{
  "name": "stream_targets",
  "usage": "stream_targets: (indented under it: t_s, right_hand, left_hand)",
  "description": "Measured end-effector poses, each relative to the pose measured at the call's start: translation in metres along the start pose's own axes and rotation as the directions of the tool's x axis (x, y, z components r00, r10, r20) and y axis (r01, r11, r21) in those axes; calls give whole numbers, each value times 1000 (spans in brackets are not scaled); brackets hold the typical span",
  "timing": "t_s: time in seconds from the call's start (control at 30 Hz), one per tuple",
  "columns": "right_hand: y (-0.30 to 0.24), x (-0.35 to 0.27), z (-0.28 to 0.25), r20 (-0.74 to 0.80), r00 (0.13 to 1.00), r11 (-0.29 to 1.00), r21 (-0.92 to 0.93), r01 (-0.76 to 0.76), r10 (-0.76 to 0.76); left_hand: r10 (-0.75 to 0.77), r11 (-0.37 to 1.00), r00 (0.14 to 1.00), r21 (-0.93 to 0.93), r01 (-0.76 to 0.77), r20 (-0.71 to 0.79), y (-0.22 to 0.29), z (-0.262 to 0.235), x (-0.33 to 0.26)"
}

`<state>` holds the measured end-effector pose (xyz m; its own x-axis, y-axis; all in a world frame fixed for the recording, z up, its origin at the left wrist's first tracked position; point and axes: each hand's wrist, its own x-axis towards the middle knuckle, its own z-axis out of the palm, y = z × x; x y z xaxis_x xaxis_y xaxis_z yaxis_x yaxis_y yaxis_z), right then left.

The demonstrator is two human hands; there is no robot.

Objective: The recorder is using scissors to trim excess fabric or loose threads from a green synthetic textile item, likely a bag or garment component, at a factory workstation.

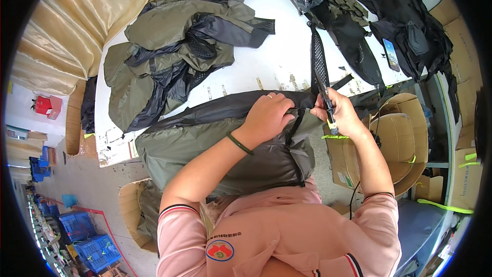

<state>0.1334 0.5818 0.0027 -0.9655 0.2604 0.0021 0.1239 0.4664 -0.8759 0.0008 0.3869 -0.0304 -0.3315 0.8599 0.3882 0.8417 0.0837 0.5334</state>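
A large olive-and-black fabric piece (241, 161), seemingly a sewn bag, hangs over the table's near edge and across my lap. My left hand (269, 115) lies on its upper black edge, with fingers curled and pinching the fabric near a black strap. In my right hand (341, 113) is a slim black cutting tool like scissors (325, 97), its tip pointing away from me, with a yellow-green bit at the near end. The right thumb and fingers are close to the fabric's right corner. A black mesh strap (318, 54) extends up the table beside the tool's tip.
More olive-and-black fabric pieces (174, 51) are heaped on the white table (287, 38) at the far left. Black bags (400, 15) and a phone (390, 54) lie at the right. Cardboard boxes (397, 138) stand right of me, another (134, 215) at left.
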Motion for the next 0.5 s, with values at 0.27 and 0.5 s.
stream_targets:
  t_s: [0.27,0.5]
  right_hand:
    - [2,-6,-10,71,996,999,-16,-50,51]
    - [-11,-7,-20,131,990,944,-318,90,-51]
  left_hand:
    - [-176,374,840,-754,540,513,-14,6,0]
    - [-195,370,845,-761,533,497,-4,10,-4]
